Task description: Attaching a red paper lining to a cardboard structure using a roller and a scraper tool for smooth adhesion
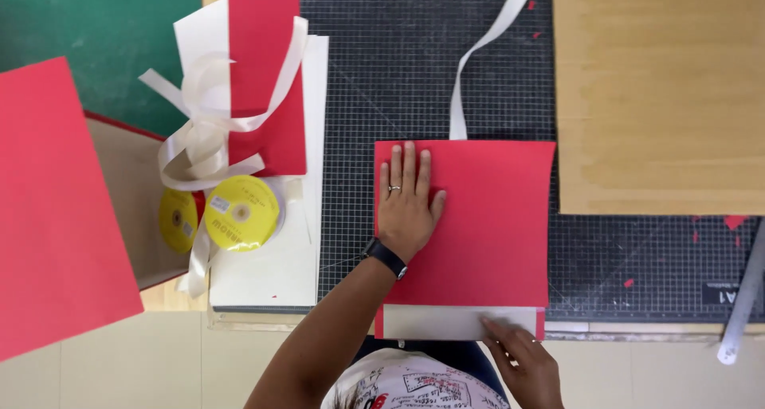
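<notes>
While the left hand (408, 206) lies flat and open on the red paper sheet (478, 226), the right hand (522, 361) presses loosely curled fingers on the grey board strip (446, 323) just below; a white ribbon (478, 58) trails above the left hand.

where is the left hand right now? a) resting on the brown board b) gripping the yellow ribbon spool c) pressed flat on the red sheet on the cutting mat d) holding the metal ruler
c: the left hand lies palm down, its fingers spread, on the red sheet over the cutting mat, while the right hand touches the sheet's grey near edge.
</notes>
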